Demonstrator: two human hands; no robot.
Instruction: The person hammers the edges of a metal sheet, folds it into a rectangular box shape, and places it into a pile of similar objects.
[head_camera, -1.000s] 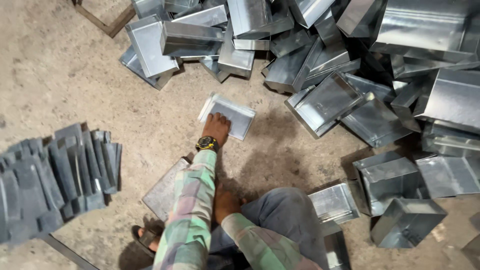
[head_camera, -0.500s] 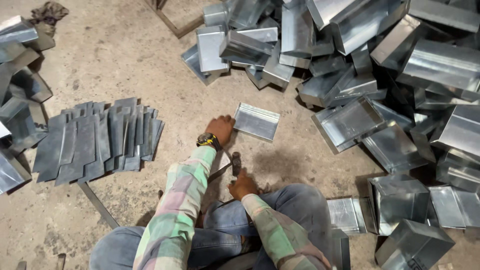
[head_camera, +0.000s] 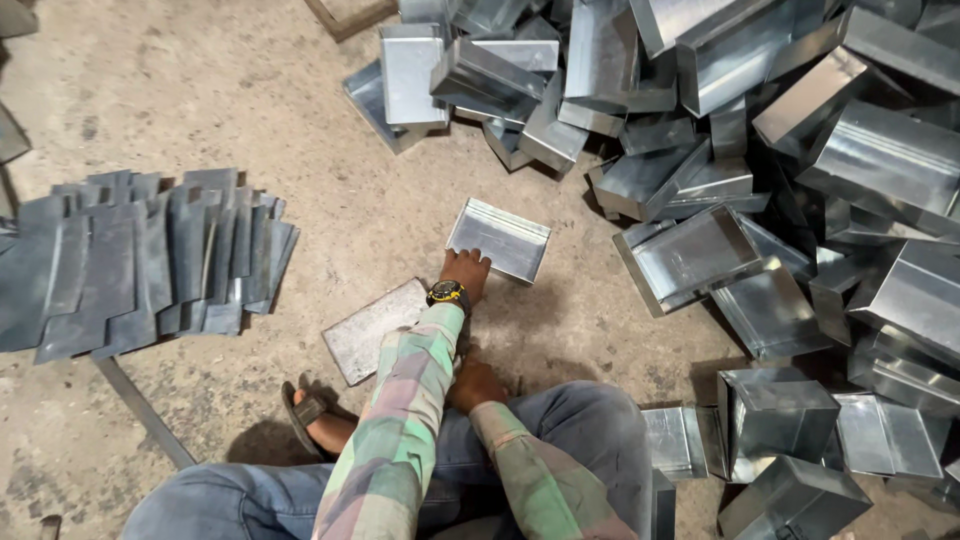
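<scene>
Reaching forward, the left hand (head_camera: 466, 272) rests flat on the near edge of a shallow metal tray (head_camera: 499, 238) that lies alone on the concrete floor (head_camera: 250, 90), fingers spread over its rim rather than closed around it. A watch (head_camera: 446, 294) with a yellow rim sits on that wrist, above a checked sleeve (head_camera: 400, 420). The right hand (head_camera: 474, 384) is low and near, between the knees, beside the left forearm; whether it grips anything cannot be told. Just left of the left forearm a flat grey plate (head_camera: 368, 330) lies on the floor, apart from the tray. Further left, a fanned stack of cut metal blanks (head_camera: 140, 255) lies spread out, with a metal strip (head_camera: 145, 410) running out from under it toward the near side. On the far and right sides a big heap of folded metal boxes (head_camera: 760, 150) is piled up, well apart from the tray. A sandalled foot (head_camera: 315, 415) shows near the plate.
</scene>
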